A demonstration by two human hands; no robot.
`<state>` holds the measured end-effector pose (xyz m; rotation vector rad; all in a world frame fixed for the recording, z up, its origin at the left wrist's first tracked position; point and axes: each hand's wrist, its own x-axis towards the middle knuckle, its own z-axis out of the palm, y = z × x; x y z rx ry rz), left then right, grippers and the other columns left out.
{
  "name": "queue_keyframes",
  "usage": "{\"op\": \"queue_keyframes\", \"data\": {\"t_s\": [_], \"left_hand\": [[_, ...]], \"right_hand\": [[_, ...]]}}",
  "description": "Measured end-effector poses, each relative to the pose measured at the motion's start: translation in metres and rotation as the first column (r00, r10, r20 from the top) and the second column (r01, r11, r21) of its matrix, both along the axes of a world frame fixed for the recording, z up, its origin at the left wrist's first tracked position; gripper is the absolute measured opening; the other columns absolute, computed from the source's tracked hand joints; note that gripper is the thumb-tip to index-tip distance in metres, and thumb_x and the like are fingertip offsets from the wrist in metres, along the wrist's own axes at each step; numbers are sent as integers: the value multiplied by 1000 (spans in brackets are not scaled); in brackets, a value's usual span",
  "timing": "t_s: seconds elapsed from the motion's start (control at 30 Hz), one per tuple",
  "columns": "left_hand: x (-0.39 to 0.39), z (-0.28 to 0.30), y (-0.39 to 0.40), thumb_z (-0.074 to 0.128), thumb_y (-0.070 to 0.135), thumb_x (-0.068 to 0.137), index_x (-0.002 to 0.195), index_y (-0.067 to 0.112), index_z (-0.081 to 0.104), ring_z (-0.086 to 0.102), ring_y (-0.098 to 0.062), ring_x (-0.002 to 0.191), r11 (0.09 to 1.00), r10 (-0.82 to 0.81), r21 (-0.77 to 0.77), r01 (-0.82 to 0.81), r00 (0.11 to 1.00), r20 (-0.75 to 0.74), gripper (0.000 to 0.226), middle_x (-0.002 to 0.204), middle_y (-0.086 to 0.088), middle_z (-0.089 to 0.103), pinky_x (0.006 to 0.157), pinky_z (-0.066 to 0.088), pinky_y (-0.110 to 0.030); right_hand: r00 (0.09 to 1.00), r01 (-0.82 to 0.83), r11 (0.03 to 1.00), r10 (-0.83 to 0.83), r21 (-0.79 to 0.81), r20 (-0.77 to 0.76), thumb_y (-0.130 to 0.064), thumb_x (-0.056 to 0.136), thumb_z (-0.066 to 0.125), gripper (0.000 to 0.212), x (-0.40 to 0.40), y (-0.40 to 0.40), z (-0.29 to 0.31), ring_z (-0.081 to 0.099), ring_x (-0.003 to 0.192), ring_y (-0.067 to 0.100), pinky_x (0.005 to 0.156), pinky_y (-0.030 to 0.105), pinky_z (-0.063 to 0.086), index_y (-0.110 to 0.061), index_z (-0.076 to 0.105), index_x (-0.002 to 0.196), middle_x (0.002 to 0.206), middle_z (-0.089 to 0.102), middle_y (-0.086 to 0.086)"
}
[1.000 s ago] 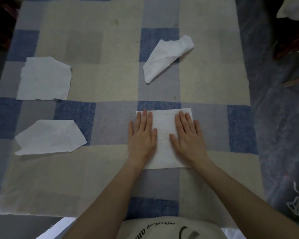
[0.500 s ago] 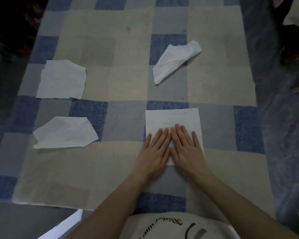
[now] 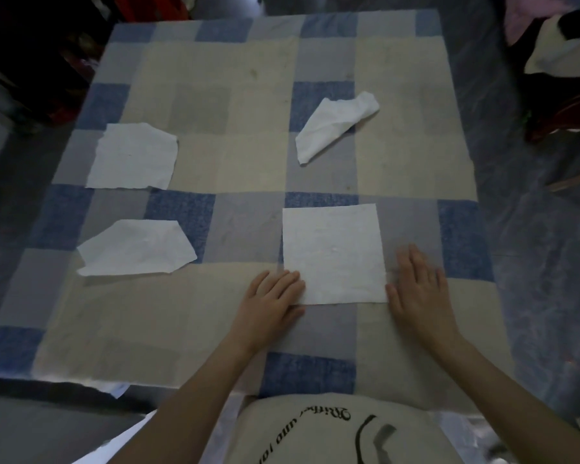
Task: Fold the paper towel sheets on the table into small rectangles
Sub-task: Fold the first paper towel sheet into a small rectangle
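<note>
A flat white paper towel sheet (image 3: 334,252) lies on the checked tablecloth (image 3: 235,169) in front of me. My left hand (image 3: 270,298) rests at its near left corner, fingertips on the sheet's edge and fingers slightly bent. My right hand (image 3: 419,288) lies flat on the cloth just right of the sheet, fingers straight. Three other sheets lie about: a rough-edged flat one (image 3: 133,157) at far left, a partly folded one (image 3: 136,247) at near left, and a crumpled one (image 3: 334,123) beyond the middle.
The table's edges show on all sides, with grey patterned floor (image 3: 543,249) to the right. Dark furniture and clothes (image 3: 563,58) stand at the far right; dark objects (image 3: 37,58) fill the far left corner.
Both hands slid off the middle of the sheet, back toward me and apart, to its left and right sides. The view shifted, so the table sits further right in frame.
</note>
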<state>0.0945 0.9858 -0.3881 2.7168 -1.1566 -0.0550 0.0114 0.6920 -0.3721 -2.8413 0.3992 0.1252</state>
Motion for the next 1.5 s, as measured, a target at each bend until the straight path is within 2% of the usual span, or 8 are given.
{"op": "queue_keyframes", "data": {"t_s": [0.17, 0.43, 0.63, 0.97, 1.2, 1.33, 1.43, 1.5], "left_hand": [[-2, -1, 7, 48, 28, 94, 104, 16, 69, 62, -20, 113, 991, -4, -136, 4, 1000, -6, 27, 125, -6, 65, 107, 38, -36], [3, 17, 5, 59, 27, 89, 108, 14, 70, 66, -19, 108, 991, 41, -122, -62, 985, -167, 25, 125, -5, 65, 85, 54, -30], [7, 31, -11, 61, 32, 89, 110, 18, 61, 64, -24, 96, 984, 178, 87, -159, 939, -296, 25, 114, -1, 66, 78, 50, -32], [4, 44, -47, 56, 53, 86, 114, 20, 45, 60, -24, 91, 941, 287, 242, -237, 937, -201, 44, 107, -1, 53, 64, 44, -32], [13, 56, -63, 52, 20, 93, 116, 16, 44, 61, -28, 83, 906, 255, 375, -194, 960, -120, 25, 105, -7, 54, 60, 42, -35], [26, 56, -57, 43, 30, 97, 100, 16, 55, 62, -26, 82, 922, 321, 280, -269, 934, -159, 18, 95, -5, 61, 61, 41, -32], [38, 58, -56, 44, 35, 97, 103, 19, 58, 62, -25, 87, 925, 355, 230, -303, 904, -237, 22, 96, -5, 65, 68, 43, -31], [48, 58, -55, 48, 37, 96, 109, 22, 61, 62, -25, 93, 926, 368, 213, -313, 874, -317, 24, 100, -5, 66, 73, 44, -31]], "right_hand": [[966, -244, 969, 238, 44, 104, -20, 75, 76, 52, -8, 2, 9, 61, 95, 34, 77, 42, 53, -10, 56, 122, 114, 61, 14], [956, -293, 952, 290, 88, 38, -24, 79, 74, 21, 2, -6, 19, 55, 90, 21, 66, 33, 48, -15, 63, 94, 100, 59, 2], [941, -338, 940, 336, 47, 40, -18, 82, 71, 7, 3, -6, 23, 54, 85, 21, 61, 32, 49, -16, 64, 85, 94, 59, 3], [983, 26, 908, 52, 418, -174, -20, 86, 65, 5, 28, -8, 30, 58, 83, 20, 78, 29, 46, -17, 69, 88, 95, 60, 3], [957, 202, 855, -69, 478, -281, -19, 89, 61, 11, 41, -8, 36, 55, 68, 13, 59, 23, 39, -21, 61, 78, 76, 62, -1], [970, 202, 810, -87, 550, -228, -37, 87, 65, 14, 40, -2, 38, 59, 78, 15, 65, 26, 45, -24, 59, 88, 86, 62, -3], [973, 118, 830, 14, 545, -231, -52, 74, 74, 41, 39, 1, 41, 57, 84, 8, 73, 28, 50, -31, 56, 104, 97, 57, -12], [977, 59, 863, 54, 502, -208, -41, 79, 72, 25, 42, 0, 39, 57, 80, 9, 69, 24, 46, -28, 60, 97, 94, 62, -9]]}}
